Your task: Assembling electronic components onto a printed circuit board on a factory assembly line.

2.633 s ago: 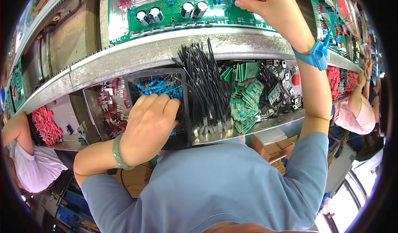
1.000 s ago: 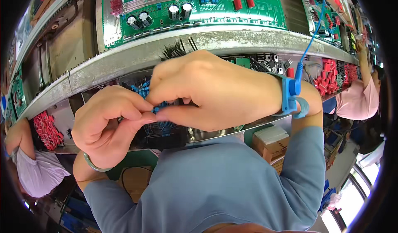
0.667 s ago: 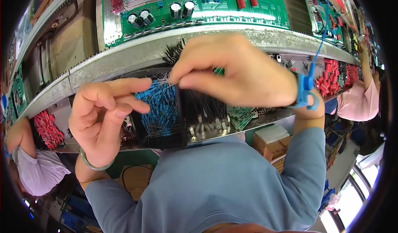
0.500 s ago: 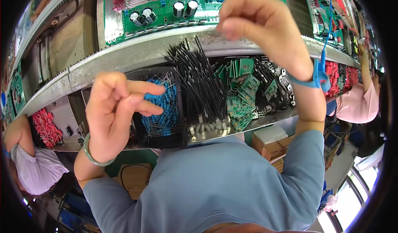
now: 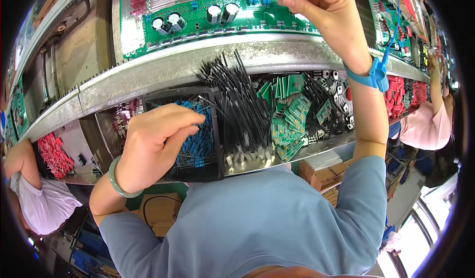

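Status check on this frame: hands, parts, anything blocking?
Left hand reaching into black bin of small blue components. Right hand pinching a small blue component at the green circuit board. Nothing blocking.

Left hand [image 5: 153, 147] rests in blue-component bin [image 5: 198, 144]; right hand [image 5: 321, 11] pinches something small — perhaps a blue part — over green circuit board [image 5: 198, 6].

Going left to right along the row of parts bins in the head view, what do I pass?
Red parts → left hand in the blue parts → black wires → small green boards → black parts → more red parts.
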